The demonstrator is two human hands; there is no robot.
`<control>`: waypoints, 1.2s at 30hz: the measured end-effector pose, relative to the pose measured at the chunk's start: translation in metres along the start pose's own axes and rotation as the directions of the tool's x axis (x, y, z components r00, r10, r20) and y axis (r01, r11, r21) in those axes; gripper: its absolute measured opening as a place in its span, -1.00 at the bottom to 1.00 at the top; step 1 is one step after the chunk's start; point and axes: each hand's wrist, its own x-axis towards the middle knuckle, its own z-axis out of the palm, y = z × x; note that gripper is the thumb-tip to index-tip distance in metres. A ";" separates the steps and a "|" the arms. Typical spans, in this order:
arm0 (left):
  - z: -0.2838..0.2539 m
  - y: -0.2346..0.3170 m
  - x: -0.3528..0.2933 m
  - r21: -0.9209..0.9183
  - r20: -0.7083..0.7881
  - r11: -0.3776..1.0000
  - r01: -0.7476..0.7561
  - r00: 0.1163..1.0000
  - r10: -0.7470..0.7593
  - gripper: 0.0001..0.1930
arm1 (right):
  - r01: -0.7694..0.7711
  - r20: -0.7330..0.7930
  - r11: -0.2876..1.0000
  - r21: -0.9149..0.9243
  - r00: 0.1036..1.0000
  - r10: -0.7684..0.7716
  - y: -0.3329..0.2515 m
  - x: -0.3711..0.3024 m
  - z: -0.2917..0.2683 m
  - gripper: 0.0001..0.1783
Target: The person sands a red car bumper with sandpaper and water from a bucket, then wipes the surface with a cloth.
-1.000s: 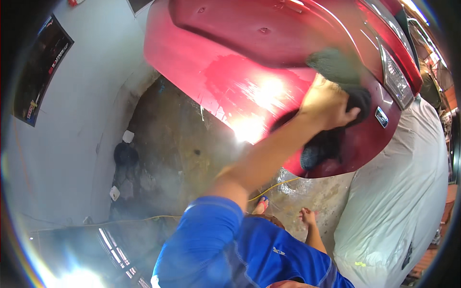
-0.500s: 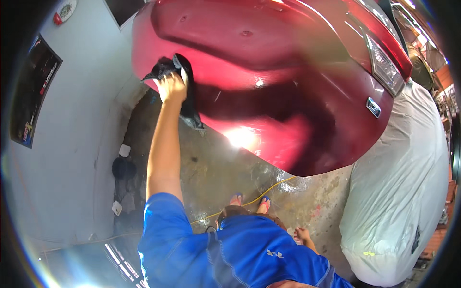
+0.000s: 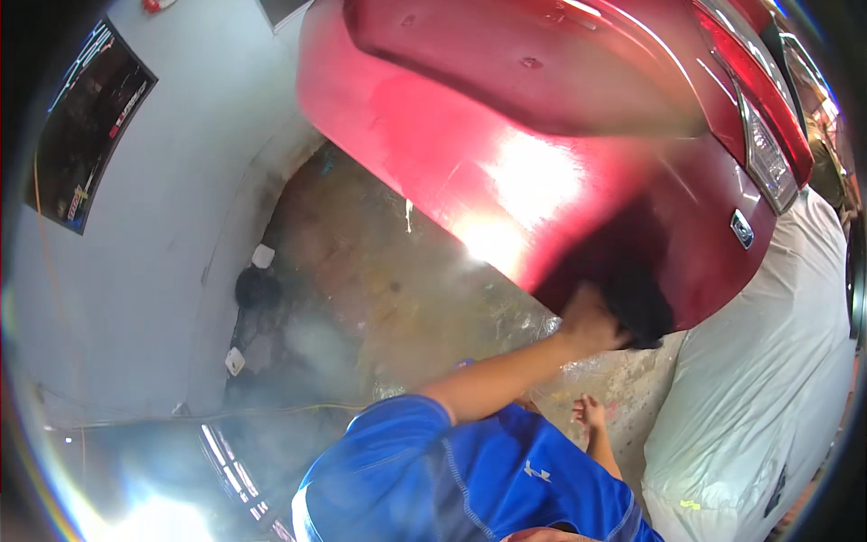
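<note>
Dark cloth (image 3: 637,303), blurred, clutched in right hand (image 3: 591,321) against red car body (image 3: 506,172); left hand out of view.

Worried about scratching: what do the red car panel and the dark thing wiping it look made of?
The red car panel looks like glossy painted metal: it throws bright glare. The dark cloth, under one hand, seems soft fabric, limp and matte, though blurred.

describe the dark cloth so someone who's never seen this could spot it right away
Start at the big glossy red car body filling the top of the view and follow its lower edge to the right. There, beside the white cover, a hand at the end of a bare forearm presses a dark cloth against the paint. It is the only black, soft shape on the red panel.
</note>
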 end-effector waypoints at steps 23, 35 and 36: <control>-0.207 0.040 0.192 0.551 -0.173 0.817 0.171 0.981 -0.089 -0.32 | -0.056 -0.070 0.964 -0.258 0.997 0.039 0.178 -0.009 0.019 -0.66; -0.115 0.104 0.217 0.736 -0.031 0.677 -0.011 0.998 0.050 -0.35 | -0.076 -0.142 0.966 0.248 0.983 0.113 0.121 0.030 -0.013 -0.66; -0.134 0.092 0.248 0.810 -0.112 0.581 0.081 0.994 0.017 -0.31 | -0.069 -0.159 0.949 0.308 0.979 0.123 0.137 0.030 -0.012 -0.66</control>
